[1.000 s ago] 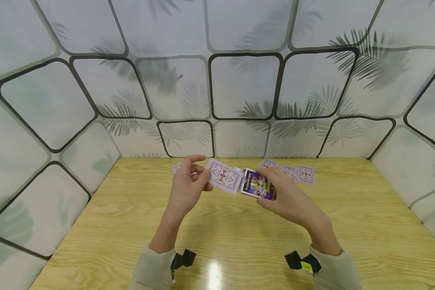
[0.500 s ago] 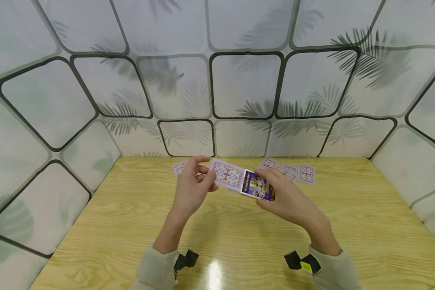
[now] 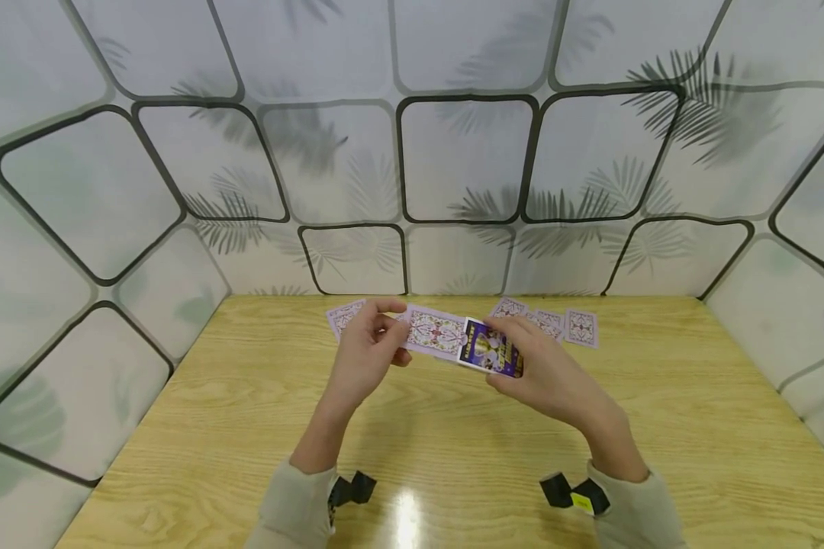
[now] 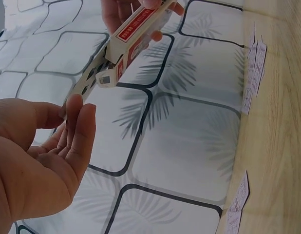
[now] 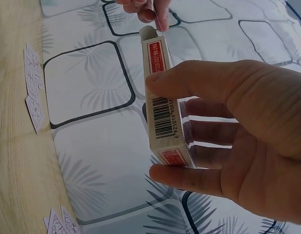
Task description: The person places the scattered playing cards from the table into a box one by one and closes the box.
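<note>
My left hand (image 3: 365, 352) pinches a playing card (image 3: 434, 332) between thumb and fingers near its left end. The card's patterned pink-and-white back faces up in the head view. Its right end meets the open mouth of a purple-fronted card box (image 3: 489, 349), and that end is hidden there. My right hand (image 3: 549, 380) grips the box from the right side, above the table. In the right wrist view the thumb lies on the box's barcode side (image 5: 162, 117). A bent end flap (image 4: 107, 78) stands out by the card in the left wrist view.
Several cards lie back up along the table's far edge: one group (image 3: 343, 314) behind my left hand, others (image 3: 581, 328) behind my right. The wooden table (image 3: 247, 427) meets a patterned fabric wall (image 3: 463, 160) at the back and sides.
The left hand has moved slightly right, bringing the card up to the box's mouth, where its right end is now covered. My right hand keeps the box nearly still.
</note>
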A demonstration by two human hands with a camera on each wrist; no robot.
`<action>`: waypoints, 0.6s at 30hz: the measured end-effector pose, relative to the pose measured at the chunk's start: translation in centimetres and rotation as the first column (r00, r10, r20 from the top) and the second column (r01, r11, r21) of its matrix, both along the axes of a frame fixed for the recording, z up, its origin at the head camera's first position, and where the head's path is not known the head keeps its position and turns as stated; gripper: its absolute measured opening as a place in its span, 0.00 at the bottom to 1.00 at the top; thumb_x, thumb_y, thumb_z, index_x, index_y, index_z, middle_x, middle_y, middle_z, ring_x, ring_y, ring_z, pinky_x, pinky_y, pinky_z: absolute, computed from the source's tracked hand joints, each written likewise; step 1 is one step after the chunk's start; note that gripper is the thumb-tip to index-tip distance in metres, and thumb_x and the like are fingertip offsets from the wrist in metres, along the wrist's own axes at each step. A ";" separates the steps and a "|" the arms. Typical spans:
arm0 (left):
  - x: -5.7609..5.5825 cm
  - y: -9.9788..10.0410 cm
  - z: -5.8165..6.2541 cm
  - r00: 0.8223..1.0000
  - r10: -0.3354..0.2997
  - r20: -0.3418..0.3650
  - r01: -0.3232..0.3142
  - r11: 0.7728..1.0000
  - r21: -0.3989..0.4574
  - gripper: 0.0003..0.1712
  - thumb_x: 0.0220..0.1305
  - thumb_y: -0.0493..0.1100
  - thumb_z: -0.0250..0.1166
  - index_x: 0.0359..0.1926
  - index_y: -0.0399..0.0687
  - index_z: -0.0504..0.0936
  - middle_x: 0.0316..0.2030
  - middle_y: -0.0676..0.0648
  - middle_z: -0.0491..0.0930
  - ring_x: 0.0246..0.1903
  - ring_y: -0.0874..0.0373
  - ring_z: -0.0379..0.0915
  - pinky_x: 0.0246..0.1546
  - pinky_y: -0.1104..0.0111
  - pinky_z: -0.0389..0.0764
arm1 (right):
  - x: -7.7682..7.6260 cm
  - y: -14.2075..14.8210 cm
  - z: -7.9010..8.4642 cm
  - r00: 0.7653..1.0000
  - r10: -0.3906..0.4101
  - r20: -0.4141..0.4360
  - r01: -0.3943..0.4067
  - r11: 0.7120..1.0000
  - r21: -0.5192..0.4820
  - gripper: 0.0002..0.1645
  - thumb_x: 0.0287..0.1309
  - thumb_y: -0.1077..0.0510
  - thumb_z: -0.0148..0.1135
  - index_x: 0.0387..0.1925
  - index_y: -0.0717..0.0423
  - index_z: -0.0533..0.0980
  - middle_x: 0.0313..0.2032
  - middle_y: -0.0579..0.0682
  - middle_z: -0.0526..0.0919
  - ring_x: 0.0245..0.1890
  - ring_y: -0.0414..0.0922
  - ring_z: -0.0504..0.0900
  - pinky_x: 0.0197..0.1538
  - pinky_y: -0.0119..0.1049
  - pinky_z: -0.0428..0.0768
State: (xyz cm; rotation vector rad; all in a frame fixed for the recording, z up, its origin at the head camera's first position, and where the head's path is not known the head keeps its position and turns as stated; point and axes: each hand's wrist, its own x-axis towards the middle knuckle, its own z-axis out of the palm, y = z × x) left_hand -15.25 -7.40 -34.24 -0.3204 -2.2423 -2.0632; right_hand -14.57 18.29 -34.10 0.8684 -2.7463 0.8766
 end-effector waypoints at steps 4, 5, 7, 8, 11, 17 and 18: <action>-0.5 -0.5 -0.4 0.995 -0.055 0.078 0.050 0.996 0.067 0.12 0.68 0.38 0.56 0.52 0.42 0.72 0.28 0.45 0.76 0.19 0.57 0.75 0.26 0.62 0.82 | 0.0 0.1 0.0 1.000 0.008 -0.001 -0.008 1.000 -0.007 0.42 0.50 0.55 0.70 0.65 0.57 0.63 0.59 0.54 0.70 0.49 0.45 0.73 0.45 0.40 0.76; -0.6 -0.6 -0.5 0.992 -0.068 0.103 0.060 0.995 0.081 0.12 0.68 0.38 0.56 0.52 0.42 0.72 0.27 0.46 0.76 0.20 0.57 0.75 0.26 0.62 0.82 | 0.0 0.1 0.0 1.000 0.011 -0.002 -0.011 1.000 -0.009 0.42 0.50 0.56 0.70 0.65 0.57 0.63 0.59 0.55 0.70 0.49 0.45 0.73 0.45 0.41 0.76; -0.8 -0.8 -0.6 0.984 -0.099 0.150 0.083 0.991 0.109 0.13 0.69 0.39 0.55 0.52 0.40 0.71 0.28 0.47 0.76 0.20 0.58 0.75 0.26 0.64 0.81 | 0.0 0.1 -0.1 1.000 0.017 -0.007 -0.017 1.000 -0.013 0.42 0.50 0.56 0.70 0.65 0.57 0.63 0.59 0.55 0.70 0.49 0.46 0.73 0.45 0.41 0.76; -0.9 -0.9 -0.6 0.979 -0.113 0.172 0.093 0.988 0.123 0.13 0.69 0.40 0.55 0.52 0.40 0.71 0.28 0.48 0.75 0.21 0.58 0.75 0.26 0.64 0.81 | 0.0 0.1 -0.1 1.000 0.019 -0.010 -0.019 1.000 -0.014 0.42 0.50 0.57 0.70 0.65 0.57 0.64 0.59 0.55 0.70 0.49 0.46 0.73 0.45 0.41 0.76; -1.0 -1.2 -0.7 0.965 -0.146 0.217 0.117 0.983 0.142 0.14 0.70 0.41 0.54 0.52 0.41 0.71 0.32 0.49 0.72 0.26 0.58 0.74 0.28 0.67 0.79 | 0.0 0.1 -0.1 1.000 0.021 -0.011 -0.021 1.000 -0.013 0.42 0.50 0.57 0.70 0.65 0.57 0.64 0.59 0.55 0.70 0.49 0.46 0.73 0.45 0.42 0.76; -1.1 -1.3 -0.8 0.960 -0.177 0.218 0.154 0.981 0.121 0.16 0.69 0.43 0.55 0.54 0.42 0.70 0.37 0.50 0.70 0.33 0.56 0.68 0.32 0.66 0.76 | 0.0 0.0 0.0 1.000 0.013 0.001 -0.013 1.000 -0.001 0.42 0.49 0.55 0.70 0.65 0.56 0.64 0.59 0.54 0.70 0.50 0.46 0.73 0.47 0.42 0.76; -1.2 -1.3 -0.9 0.959 -0.182 0.216 0.159 0.980 0.117 0.16 0.69 0.44 0.55 0.54 0.42 0.69 0.38 0.50 0.70 0.34 0.55 0.68 0.32 0.66 0.76 | 0.0 0.0 0.1 1.000 0.014 0.003 -0.014 1.000 0.001 0.42 0.49 0.55 0.70 0.65 0.56 0.64 0.59 0.54 0.70 0.50 0.46 0.73 0.47 0.42 0.76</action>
